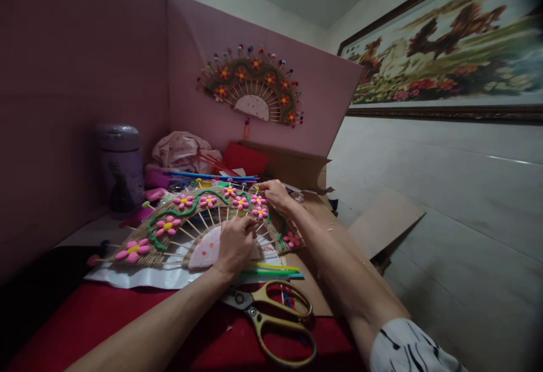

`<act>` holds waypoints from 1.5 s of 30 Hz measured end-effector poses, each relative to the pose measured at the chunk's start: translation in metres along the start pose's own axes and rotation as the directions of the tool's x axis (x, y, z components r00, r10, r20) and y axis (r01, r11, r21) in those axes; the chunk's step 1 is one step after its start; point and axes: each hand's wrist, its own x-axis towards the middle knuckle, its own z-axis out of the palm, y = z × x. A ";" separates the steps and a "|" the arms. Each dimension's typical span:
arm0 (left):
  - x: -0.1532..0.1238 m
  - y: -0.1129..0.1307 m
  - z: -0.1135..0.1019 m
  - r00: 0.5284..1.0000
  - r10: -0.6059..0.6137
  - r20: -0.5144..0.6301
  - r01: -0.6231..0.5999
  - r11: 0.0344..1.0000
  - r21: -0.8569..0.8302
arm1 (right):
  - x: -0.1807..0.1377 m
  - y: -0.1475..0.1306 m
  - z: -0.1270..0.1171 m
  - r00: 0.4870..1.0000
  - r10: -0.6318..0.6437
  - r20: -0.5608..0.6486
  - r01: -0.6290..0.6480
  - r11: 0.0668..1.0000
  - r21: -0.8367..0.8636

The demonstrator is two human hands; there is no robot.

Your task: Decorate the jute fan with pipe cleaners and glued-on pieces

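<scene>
A handmade decorative fan (195,202) lies spread before me, with twine-wound bands, thin wooden sticks, pink-and-yellow flowers and a wavy green strand. Closed over the fan's pale spotted half-disc, my left hand (235,243) grips its inner part; the fingertips are partly hidden. At the upper rim my right hand (276,195) is pinched closed beside a small yellow ball (257,189); what sits between those fingers is hidden. Several small coloured balls on sticks stand out along the rim. Below the fan lie gold-handled scissors (271,318), and green and yellow sticks (271,270).
A purple lidded container (121,168) stands at the left near a crumpled pink cloth (184,151). Cardboard (311,273) lies under my right forearm, on a red table cover (139,327). Another finished-looking fan (252,86) hangs on the pink panel behind.
</scene>
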 end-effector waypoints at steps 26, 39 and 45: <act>-0.001 0.002 -0.002 1.000 -0.023 0.010 0.024 1.000 -0.021 | -0.006 -0.010 -0.007 0.982 0.053 -0.183 -0.071 0.993 -0.094; -0.001 0.014 -0.016 0.990 0.067 -0.127 -0.083 0.988 -0.128 | -0.108 -0.038 -0.033 0.737 -0.093 -0.670 0.270 0.949 0.165; -0.001 0.015 -0.021 0.977 0.179 -0.115 -0.180 0.984 0.007 | -0.142 -0.022 -0.013 0.650 -0.169 -0.741 0.307 0.950 0.053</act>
